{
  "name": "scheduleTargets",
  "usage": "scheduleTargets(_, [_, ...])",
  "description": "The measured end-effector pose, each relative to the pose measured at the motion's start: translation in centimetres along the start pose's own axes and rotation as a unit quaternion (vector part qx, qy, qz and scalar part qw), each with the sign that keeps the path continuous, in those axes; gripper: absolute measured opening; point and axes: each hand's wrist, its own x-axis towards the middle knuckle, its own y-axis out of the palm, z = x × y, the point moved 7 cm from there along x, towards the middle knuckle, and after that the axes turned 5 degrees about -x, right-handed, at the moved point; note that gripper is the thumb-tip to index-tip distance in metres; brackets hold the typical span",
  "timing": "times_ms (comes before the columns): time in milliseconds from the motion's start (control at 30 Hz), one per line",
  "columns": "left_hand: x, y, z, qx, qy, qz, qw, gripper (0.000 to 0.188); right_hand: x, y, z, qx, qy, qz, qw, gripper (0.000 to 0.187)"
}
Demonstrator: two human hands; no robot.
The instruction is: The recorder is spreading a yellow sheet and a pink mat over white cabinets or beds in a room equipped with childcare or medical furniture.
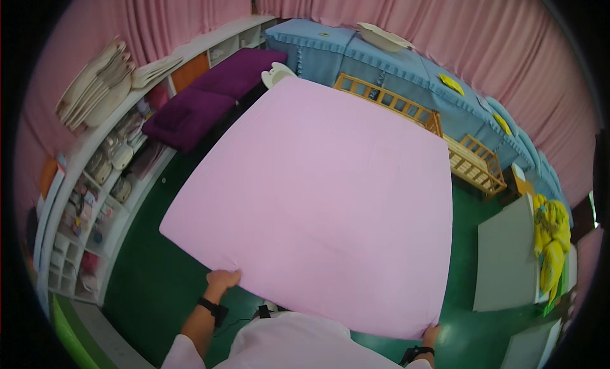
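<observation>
A large pink fitted sheet point(318, 191) lies over a bed in front of me, mostly smooth, with a few small wrinkles along the near edge. On that near edge, left of my body, my left hand point(223, 279) is closed on the sheet, the fingers tucked under it. My right hand point(431, 335) grips the near right corner of the sheet, its fingers partly hidden by the cloth. Both wrists wear a black band. What lies under the sheet is hidden, apart from a white curved headboard piece point(277, 74) at the far left corner.
White shelves point(95, 210) with toys line the left, near purple folded cushions point(210, 99). Wooden railings point(391, 102) and blue-covered tables point(356, 51) stand behind the bed. At right, a white cabinet point(506, 258) stands beside yellow cloth point(551, 232). The floor point(143, 277) is green.
</observation>
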Motion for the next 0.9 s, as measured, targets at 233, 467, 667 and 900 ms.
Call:
scheduleTargets(233, [4.3, 0.7, -0.4, 0.121, 0.035, -0.077, 0.989, 0.073, 3.9, 1.5, -5.0, -0.093, 0.04, -0.092, 0.991, 0.058])
scheduleTargets(467, [4.3, 0.4, 0.0, 0.204, 0.079, -0.084, 0.972, 0.068, 2.1, 3.1, -2.3, -0.04, 0.075, -0.071, 0.994, 0.056])
scheduleTargets(667, [9.7, 2.8, -1.3, 0.062, 0.23, -0.148, 0.96, 0.053, 3.7, 1.4, -8.9, -0.089, 0.05, -0.098, 0.99, 0.053])
scheduleTargets(900, [-4.6, 3.4, -2.8, 0.039, 0.161, -0.138, 0.976, 0.062, 0.0, 2.7, -3.5, 0.003, 0.073, -0.028, 0.997, 0.068])
